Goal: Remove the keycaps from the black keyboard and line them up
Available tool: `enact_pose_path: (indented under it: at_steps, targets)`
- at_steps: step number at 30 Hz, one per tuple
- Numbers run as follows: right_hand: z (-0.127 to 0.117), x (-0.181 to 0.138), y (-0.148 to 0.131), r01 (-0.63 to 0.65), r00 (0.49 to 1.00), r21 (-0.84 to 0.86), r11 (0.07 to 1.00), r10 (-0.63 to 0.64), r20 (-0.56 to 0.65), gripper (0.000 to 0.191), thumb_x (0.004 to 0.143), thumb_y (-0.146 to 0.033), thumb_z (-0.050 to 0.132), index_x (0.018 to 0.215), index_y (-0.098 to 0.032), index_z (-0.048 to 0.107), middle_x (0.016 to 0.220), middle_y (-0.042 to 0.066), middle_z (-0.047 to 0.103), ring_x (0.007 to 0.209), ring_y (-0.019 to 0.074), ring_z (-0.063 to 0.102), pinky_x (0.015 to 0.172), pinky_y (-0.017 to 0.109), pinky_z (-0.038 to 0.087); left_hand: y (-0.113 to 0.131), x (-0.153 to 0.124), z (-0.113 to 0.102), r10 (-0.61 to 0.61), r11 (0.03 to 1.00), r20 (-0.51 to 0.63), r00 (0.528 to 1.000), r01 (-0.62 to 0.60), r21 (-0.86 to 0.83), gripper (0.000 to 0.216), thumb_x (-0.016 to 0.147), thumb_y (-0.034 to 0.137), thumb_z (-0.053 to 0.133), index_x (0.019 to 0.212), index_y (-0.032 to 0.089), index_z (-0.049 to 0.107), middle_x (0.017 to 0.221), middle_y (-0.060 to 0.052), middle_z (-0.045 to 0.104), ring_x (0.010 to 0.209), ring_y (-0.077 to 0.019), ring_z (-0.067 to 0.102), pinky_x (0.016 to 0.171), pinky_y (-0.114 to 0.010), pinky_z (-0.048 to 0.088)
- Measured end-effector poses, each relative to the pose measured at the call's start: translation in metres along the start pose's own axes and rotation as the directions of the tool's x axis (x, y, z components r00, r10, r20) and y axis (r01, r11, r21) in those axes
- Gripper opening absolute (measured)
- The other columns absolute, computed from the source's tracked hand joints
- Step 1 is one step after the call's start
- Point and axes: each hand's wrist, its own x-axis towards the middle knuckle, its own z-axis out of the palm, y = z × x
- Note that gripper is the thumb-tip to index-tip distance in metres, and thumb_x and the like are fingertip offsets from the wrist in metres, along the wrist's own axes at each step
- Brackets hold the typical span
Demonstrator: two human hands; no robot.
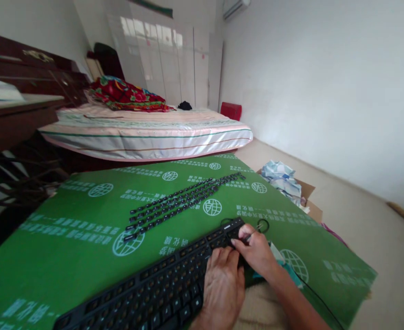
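Observation:
A black keyboard (pixel 147 279) lies slantwise along the near side of a green-covered table. Its upper rows show bare switch sockets, while keycaps sit on part of the nearest rows. My left hand (pixel 224 279) rests over the keyboard's right part, fingers bent down on it and gripping it; the fingertips are partly hidden. Just beyond, my right hand (pixel 257 251) pinches a thin wire tool with a black ring (pixel 263 225), working at the keyboard's right end. Loose black keycaps (pixel 177 201) stand in several long rows on the table behind the keyboard.
The green table cover (pixel 85 220) bears white print. Cloth or packets (pixel 286 266) lie by my right forearm, with a thin cable (pixel 320 298) nearby. Behind stands a bed (pixel 154 137); an open cardboard box (pixel 312 201) is on the floor at right.

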Motion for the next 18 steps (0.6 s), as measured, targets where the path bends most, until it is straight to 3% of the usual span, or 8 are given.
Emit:
enact_pose_path:
  at_steps: [6, 12, 18]
  targets:
    - [0.002, -0.001, 0.001, 0.035, 0.999, 0.003, 0.999, -0.035, -0.041, 0.014, 0.069, -0.028, 0.056, 0.064, -0.023, 0.044, 0.05, -0.005, 0.048, 0.048, 0.0129, 0.047, 0.051, 0.023, 0.037, -0.008, 0.017, 0.007, 0.008, 0.996, -0.1, 0.995, 0.001, 0.085, 0.022, 0.069, 0.005, 0.052, 0.083, 0.015, 0.066, 0.105, -0.01, 0.064, 0.099, -0.0262, 0.054, 0.09, -0.044, 0.046]
    - [0.004, -0.003, 0.002, 0.05, 0.998, 0.062, 0.997, -0.047, -0.044, 0.008, 0.068, -0.02, 0.051, 0.067, -0.023, 0.044, 0.052, -0.005, 0.047, 0.05, 0.0133, 0.048, 0.053, 0.022, 0.038, -0.011, 0.029, 0.013, -0.007, 0.998, -0.109, 0.994, 0.014, 0.067, 0.022, 0.068, 0.004, 0.055, 0.081, 0.016, 0.067, 0.11, -0.009, 0.064, 0.108, -0.026, 0.052, 0.093, -0.043, 0.044]
    - [0.008, -0.005, 0.003, 0.008, 0.997, 0.121, 0.993, 0.0, -0.071, 0.006, 0.071, -0.019, 0.048, 0.071, -0.023, 0.043, 0.054, -0.005, 0.05, 0.049, 0.0125, 0.049, 0.051, 0.022, 0.036, -0.011, 0.031, 0.02, 0.0, 0.994, -0.109, 0.994, 0.011, 0.106, 0.022, 0.071, 0.006, 0.053, 0.08, 0.021, 0.068, 0.108, -0.005, 0.067, 0.1, -0.0278, 0.054, 0.081, -0.044, 0.045]
